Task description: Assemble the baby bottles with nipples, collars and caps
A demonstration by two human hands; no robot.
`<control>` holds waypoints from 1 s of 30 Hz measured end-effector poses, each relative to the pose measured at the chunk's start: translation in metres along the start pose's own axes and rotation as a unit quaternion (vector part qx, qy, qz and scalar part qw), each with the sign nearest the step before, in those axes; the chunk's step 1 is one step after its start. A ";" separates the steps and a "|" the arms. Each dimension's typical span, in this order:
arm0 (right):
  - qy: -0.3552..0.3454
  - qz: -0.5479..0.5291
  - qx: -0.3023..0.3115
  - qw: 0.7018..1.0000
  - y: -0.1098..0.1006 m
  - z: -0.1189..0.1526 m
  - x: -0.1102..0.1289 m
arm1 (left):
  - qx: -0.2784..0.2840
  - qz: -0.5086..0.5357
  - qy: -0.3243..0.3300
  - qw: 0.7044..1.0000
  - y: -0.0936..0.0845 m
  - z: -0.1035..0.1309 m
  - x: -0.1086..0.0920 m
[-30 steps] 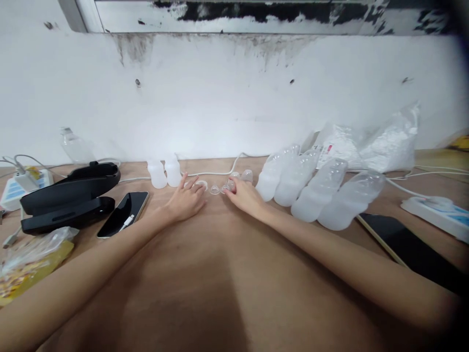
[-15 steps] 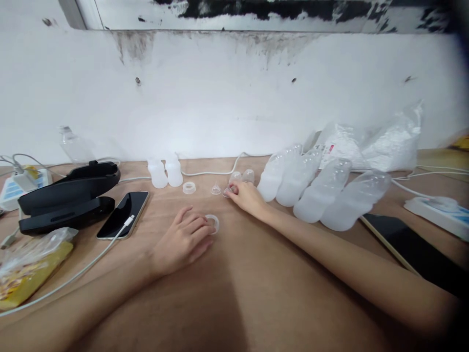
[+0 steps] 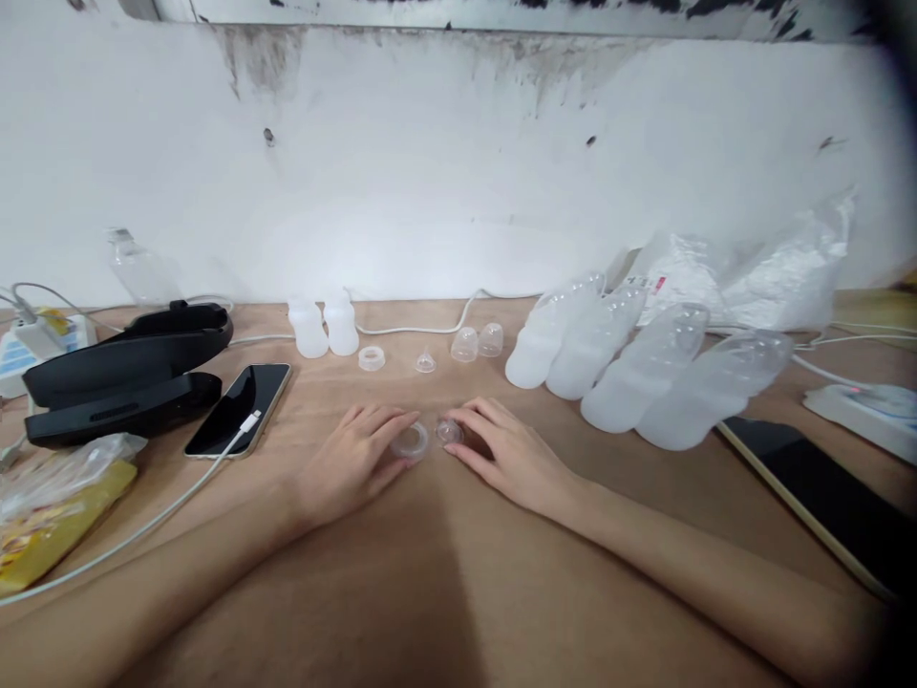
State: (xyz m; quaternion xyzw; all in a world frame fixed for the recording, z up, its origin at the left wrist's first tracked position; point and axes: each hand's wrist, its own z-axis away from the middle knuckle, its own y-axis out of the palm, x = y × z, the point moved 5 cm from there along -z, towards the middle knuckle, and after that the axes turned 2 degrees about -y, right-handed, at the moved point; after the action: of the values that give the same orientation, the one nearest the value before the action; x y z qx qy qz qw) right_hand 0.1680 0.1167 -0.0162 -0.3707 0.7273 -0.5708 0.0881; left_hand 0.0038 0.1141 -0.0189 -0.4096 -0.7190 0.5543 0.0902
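My left hand point(image 3: 354, 457) has its thumb and fingers closed on a translucent bottle collar ring point(image 3: 410, 440) at the middle of the table. Close on its right, my right hand point(image 3: 517, 459) pinches a clear bottle nipple point(image 3: 449, 432) between thumb and fingers. The ring and the nipple are a small gap apart. Farther back lie a second collar ring point(image 3: 371, 358) and a second clear nipple point(image 3: 425, 361). Two clear dome caps point(image 3: 478, 342) stand right of them. Two frosted bottles point(image 3: 325, 327) without caps stand back left.
Several capped frosted bottles point(image 3: 630, 368) line the right side, with white plastic bags point(image 3: 745, 272) behind. A dark tablet point(image 3: 809, 497) and a power strip point(image 3: 870, 416) lie far right. On the left are a phone point(image 3: 240, 411), a black case point(image 3: 129, 373) and a yellow snack bag point(image 3: 68, 506).
My right hand has come back toward me from beside the dome caps, bringing one nipple next to the ring. My left hand has closed its thumb and fingers on the ring.
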 end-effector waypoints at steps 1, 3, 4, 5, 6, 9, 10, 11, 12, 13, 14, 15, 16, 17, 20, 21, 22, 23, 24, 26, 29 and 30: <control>0.002 -0.009 0.002 1.000 0.001 -0.001 -0.001 | -0.005 0.027 -0.014 1.000 -0.001 0.000 0.002; 0.007 -0.038 0.001 0.999 0.000 -0.003 -0.003 | -0.021 0.106 -0.054 0.993 -0.004 0.000 0.008; 0.010 -0.062 -0.004 0.998 -0.001 -0.004 -0.004 | -0.034 0.158 -0.079 0.984 -0.006 0.000 0.011; 0.019 -0.096 -0.013 0.995 -0.003 -0.005 -0.005 | -0.050 0.216 -0.103 0.970 -0.007 0.000 0.014; 0.035 -0.145 -0.024 0.989 -0.004 -0.005 -0.006 | -0.066 0.275 -0.124 0.951 -0.009 0.000 0.018; 0.112 -0.366 -0.041 0.923 0.000 -0.006 -0.014 | -0.083 0.422 -0.173 0.886 -0.009 -0.001 0.025; 0.138 -0.438 -0.043 0.887 0.003 -0.006 -0.016 | -0.080 0.449 -0.187 0.870 -0.008 -0.001 0.026; 0.159 -0.497 -0.044 0.852 0.007 -0.006 -0.017 | -0.073 0.466 -0.201 0.858 -0.007 -0.001 0.027; 0.176 -0.537 -0.048 0.824 0.009 -0.006 -0.018 | -0.061 0.475 -0.215 0.851 -0.005 -0.002 0.028; 0.190 -0.561 -0.053 0.804 0.011 -0.007 -0.020 | -0.049 0.478 -0.227 0.847 -0.004 -0.002 0.029; 0.201 -0.575 -0.058 0.791 0.012 -0.007 -0.021 | -0.037 0.478 -0.236 0.845 -0.002 -0.002 0.029; 0.208 -0.584 -0.061 0.782 0.013 -0.007 -0.022 | -0.027 0.476 -0.241 0.845 -0.001 -0.002 0.029; 0.211 -0.590 -0.064 0.777 0.014 -0.006 -0.023 | -0.020 0.475 -0.243 0.846 0.000 -0.002 0.029; 0.211 -0.594 -0.066 0.773 0.014 -0.006 -0.024 | -0.016 0.474 -0.242 0.846 0.000 -0.003 0.029; 0.203 -0.593 -0.070 0.776 0.015 -0.006 -0.024 | -0.014 0.477 -0.239 0.846 0.001 -0.003 0.028; 0.199 -0.583 -0.075 0.784 0.014 -0.006 -0.023 | -0.013 0.478 -0.240 0.845 0.001 -0.003 0.028; 0.192 -0.565 -0.082 0.798 0.012 -0.007 -0.022 | -0.013 0.480 -0.240 0.843 0.001 -0.003 0.027; 0.180 -0.539 -0.091 0.817 0.009 -0.009 -0.020 | -0.012 0.483 -0.240 0.842 0.001 -0.003 0.026; 0.163 -0.505 -0.105 0.841 0.005 -0.010 -0.017 | -0.011 0.487 -0.237 0.840 0.001 -0.002 0.025; 0.117 -0.415 -0.134 0.892 -0.007 -0.013 -0.009 | -0.007 0.498 -0.223 0.838 0.000 -0.002 0.022; 0.055 -0.250 -0.173 0.951 -0.021 -0.012 0.003 | 0.002 0.501 -0.169 0.849 -0.001 -0.003 0.018; 0.032 -0.198 -0.180 0.963 -0.023 -0.010 0.007 | 0.004 0.495 -0.151 0.855 -0.001 -0.003 0.017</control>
State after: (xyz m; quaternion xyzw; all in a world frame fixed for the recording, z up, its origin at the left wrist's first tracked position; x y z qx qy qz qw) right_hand 0.1671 0.1184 0.0099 -0.4986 0.7325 -0.4480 -0.1186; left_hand -0.0060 0.1279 -0.0219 -0.6225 -0.4237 0.5833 -0.3044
